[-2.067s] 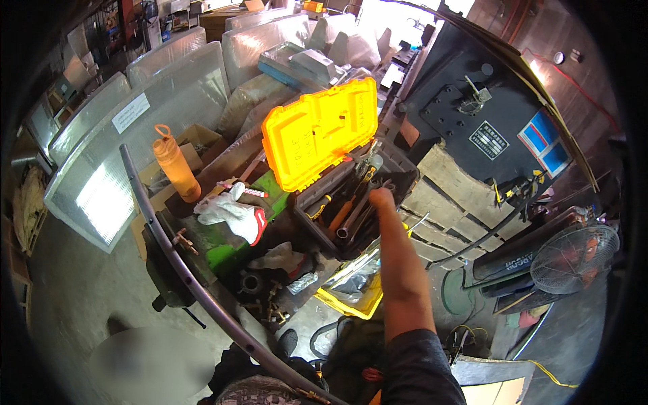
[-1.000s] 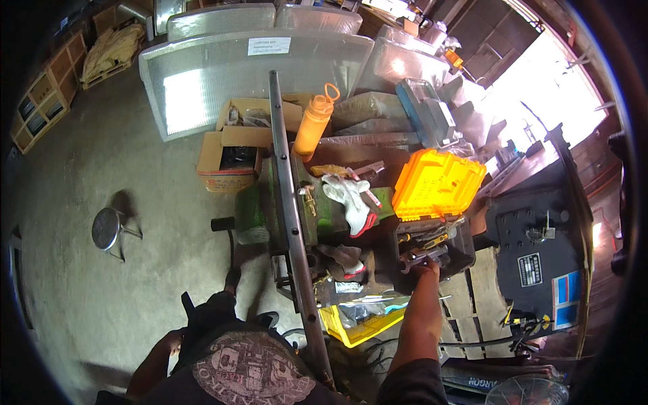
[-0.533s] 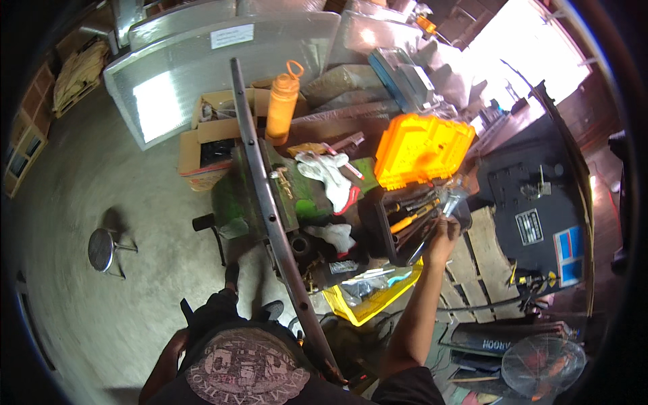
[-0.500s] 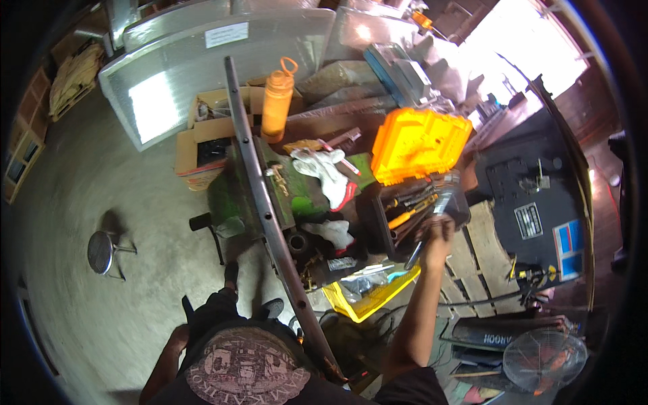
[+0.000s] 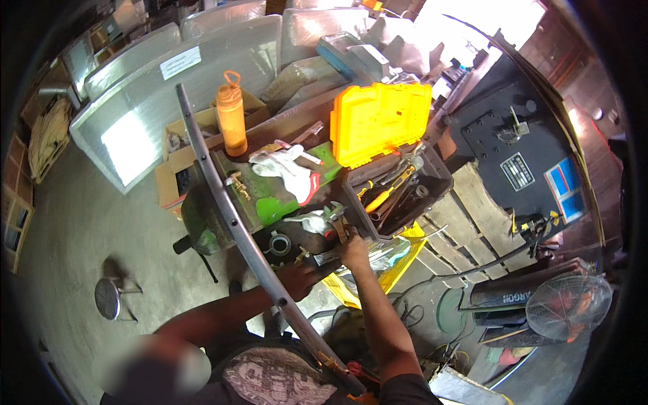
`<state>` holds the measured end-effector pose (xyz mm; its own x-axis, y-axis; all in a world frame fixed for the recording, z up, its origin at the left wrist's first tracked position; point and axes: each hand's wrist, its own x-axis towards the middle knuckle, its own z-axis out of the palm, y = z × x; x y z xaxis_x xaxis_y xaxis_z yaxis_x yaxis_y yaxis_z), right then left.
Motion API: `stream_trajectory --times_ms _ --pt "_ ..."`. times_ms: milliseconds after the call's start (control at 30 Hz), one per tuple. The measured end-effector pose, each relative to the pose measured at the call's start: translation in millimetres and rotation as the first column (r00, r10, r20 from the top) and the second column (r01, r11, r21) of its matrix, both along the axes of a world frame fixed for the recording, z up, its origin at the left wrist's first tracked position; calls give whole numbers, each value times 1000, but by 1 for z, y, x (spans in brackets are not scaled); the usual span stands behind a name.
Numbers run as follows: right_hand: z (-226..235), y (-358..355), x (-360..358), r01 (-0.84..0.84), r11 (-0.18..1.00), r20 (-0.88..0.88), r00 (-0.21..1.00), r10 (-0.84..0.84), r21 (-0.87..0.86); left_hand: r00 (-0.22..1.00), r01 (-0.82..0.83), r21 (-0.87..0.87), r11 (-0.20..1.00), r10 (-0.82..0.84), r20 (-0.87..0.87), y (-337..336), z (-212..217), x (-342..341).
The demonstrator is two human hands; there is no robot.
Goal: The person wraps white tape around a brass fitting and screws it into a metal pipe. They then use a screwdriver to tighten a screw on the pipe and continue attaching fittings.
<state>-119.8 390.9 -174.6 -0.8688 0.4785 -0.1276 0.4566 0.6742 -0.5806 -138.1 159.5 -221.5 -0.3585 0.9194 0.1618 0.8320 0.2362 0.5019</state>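
My right hand (image 5: 354, 253) is closed around an adjustable wrench (image 5: 335, 217), its metal head pointing away from me beside the toolbox. My left hand (image 5: 297, 279) reaches in under the long metal bar (image 5: 233, 223), near a small brass fitting (image 5: 302, 254); its fingers are too dark to read. The bar, with holes along it, slants across the bench from far left to near me. A dark round metal ring (image 5: 278, 244) sits just right of it. The white cloth glove (image 5: 287, 169) with a red cuff lies on the green bench top, and another white cloth (image 5: 309, 221) is by the wrench.
An open black toolbox (image 5: 432, 181) holds several hand tools; its yellow lid (image 5: 385, 121) is raised. A yellow crate (image 5: 410, 253) stands below it. An orange bottle (image 5: 231, 121) and brass fittings (image 5: 237, 185) are on the bench. A stool (image 5: 108, 298) is at left, a fan (image 5: 569, 308) at right.
My right hand has moved left from the toolbox with the wrench. My left hand has come up from my left side to the bench. The whole view has shifted.
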Motion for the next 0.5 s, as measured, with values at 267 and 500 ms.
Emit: stream_trajectory --times_ms 267,500 --pt "-17 7 -29 -39 994 164 986 22 102 943 -263 -147 954 221 -250 99 -12 -30" --pt "-4 10 -29 -208 967 100 976 194 149 931 -364 -43 930 362 -50 113 -30 -26"
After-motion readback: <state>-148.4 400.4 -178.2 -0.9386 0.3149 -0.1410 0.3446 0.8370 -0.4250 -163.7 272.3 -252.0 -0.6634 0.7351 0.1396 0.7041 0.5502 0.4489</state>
